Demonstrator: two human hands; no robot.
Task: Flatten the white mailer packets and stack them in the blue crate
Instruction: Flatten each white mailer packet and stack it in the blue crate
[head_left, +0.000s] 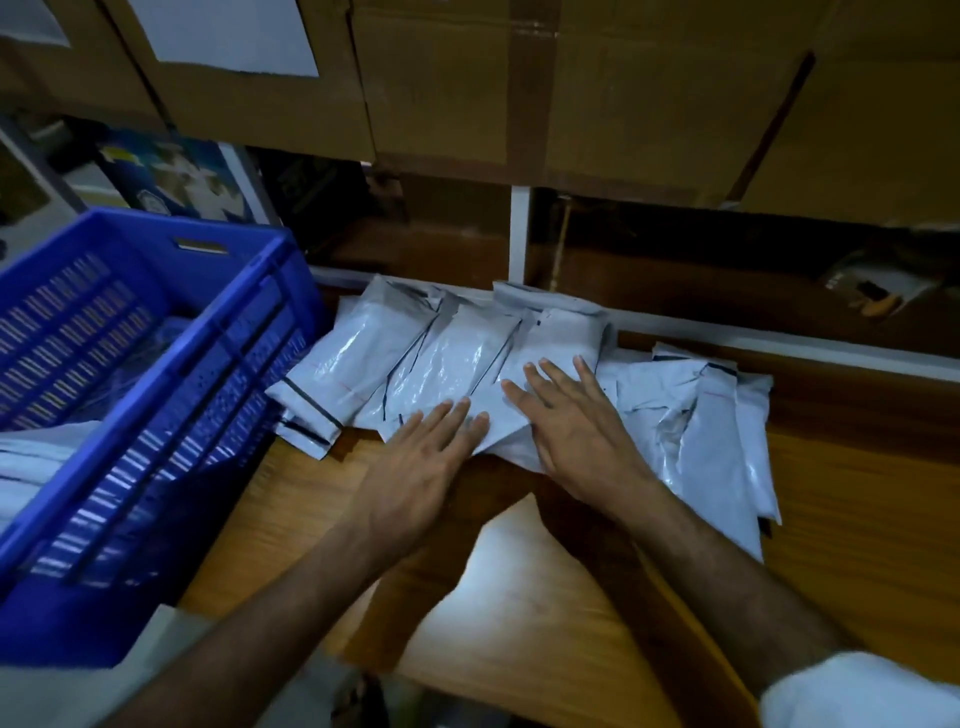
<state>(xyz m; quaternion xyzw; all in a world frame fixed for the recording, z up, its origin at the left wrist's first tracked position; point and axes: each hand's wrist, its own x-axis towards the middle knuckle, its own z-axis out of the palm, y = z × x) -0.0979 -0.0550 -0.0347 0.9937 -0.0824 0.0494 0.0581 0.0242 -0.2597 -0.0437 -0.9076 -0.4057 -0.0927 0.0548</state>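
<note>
Evidently mid-flattening: left hand (415, 470) and right hand (569, 426) both flat, fingers straight, pressing side by side on one packet (498, 410) near the middle of the table (857, 493), probably to squeeze air out before stacking. More packets (363, 358) fanned toward the table's far edge, overlapping; another batch (717, 441) lying toward its right side. Crate (218, 374) tilted at the table's left edge, close for easy loading, some white packets seemingly inside already. Wooden top, glossy, with a glare patch near the front. Dim storeroom; cardboard boxes (467, 83) crowding shelves behind.
</note>
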